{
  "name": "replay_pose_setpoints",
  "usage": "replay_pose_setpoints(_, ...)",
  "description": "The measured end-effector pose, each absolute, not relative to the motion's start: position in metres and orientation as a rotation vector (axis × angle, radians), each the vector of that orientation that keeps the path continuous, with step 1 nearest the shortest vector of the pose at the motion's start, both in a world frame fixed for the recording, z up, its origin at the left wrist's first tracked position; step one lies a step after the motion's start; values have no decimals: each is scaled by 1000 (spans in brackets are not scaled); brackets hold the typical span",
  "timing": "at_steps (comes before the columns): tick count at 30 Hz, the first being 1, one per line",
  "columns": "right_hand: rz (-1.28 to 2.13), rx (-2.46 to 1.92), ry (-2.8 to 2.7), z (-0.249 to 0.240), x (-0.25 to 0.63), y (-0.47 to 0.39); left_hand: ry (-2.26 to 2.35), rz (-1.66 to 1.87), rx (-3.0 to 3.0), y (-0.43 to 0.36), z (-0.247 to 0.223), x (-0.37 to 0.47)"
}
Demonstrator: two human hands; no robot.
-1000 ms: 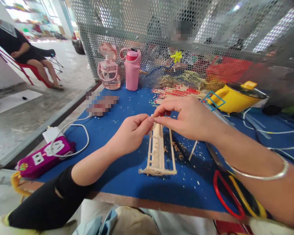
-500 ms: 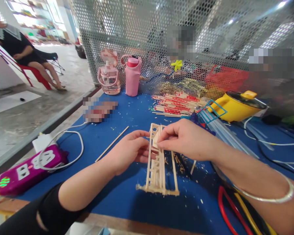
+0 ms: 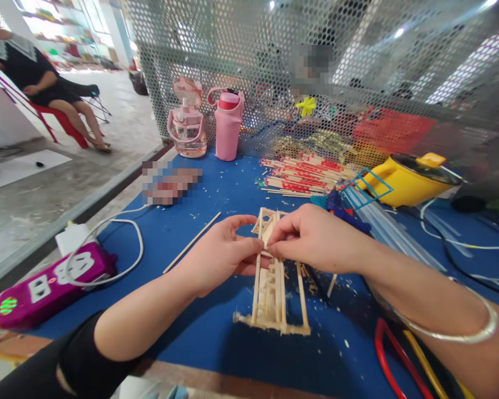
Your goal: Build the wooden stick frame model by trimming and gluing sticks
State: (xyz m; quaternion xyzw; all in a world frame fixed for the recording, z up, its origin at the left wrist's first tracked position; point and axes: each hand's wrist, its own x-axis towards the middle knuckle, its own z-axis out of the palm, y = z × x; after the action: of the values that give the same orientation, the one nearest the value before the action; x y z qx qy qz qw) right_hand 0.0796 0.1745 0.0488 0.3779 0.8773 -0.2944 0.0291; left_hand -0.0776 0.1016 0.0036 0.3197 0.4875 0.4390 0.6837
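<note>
A narrow frame of pale wooden sticks (image 3: 280,299) is held tilted over the blue tabletop (image 3: 199,332). On its left side my left hand (image 3: 228,246) grips the frame, with the thumb on a side stick and other fingers behind it. My right hand (image 3: 311,238) reaches in from the right, its thumb and forefinger pinched at a small piece inside the upper part of the frame. That piece is mostly hidden by the fingertips. One loose stick (image 3: 191,243) lies left of the frame.
Red-marked sticks (image 3: 303,174), a yellow pot (image 3: 411,180), a blue glue gun (image 3: 345,213) and two pink bottles (image 3: 228,124) stand or lie farther back. A purple power strip (image 3: 52,282) is at left, red-handled pliers (image 3: 386,354) at lower right. A person (image 3: 29,72) sits beyond.
My left thumb has closed in onto the frame's side stick, near my right fingertips. The whole view has shifted slightly, with the frame a little farther right.
</note>
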Motion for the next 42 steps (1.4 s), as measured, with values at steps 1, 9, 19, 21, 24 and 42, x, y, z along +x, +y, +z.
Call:
replay_pose_setpoints(1, -905, 1148, 2712, 49, 80, 175, 1104, 990, 727, 102, 4, -77)
replay_pose_setpoints(9, -964, 1142, 2795, 52, 92, 176, 1150, 989, 728, 102, 5, -74)
replay_pose_setpoints(19, -874, 1109, 2846, 49, 86, 168, 1113, 1005, 689, 103, 4, -74)
replay_pose_setpoints(21, -839, 1063, 2868, 50, 85, 169, 1111, 1007, 698, 103, 3, -74)
replay_pose_setpoints(24, -797, 1033, 2863, 51, 83, 171, 1110, 1010, 698, 103, 3, -73)
replay_pose_setpoints(42, -882, 1136, 2834, 45, 89, 169, 1080, 1022, 646, 104, 6, -71)
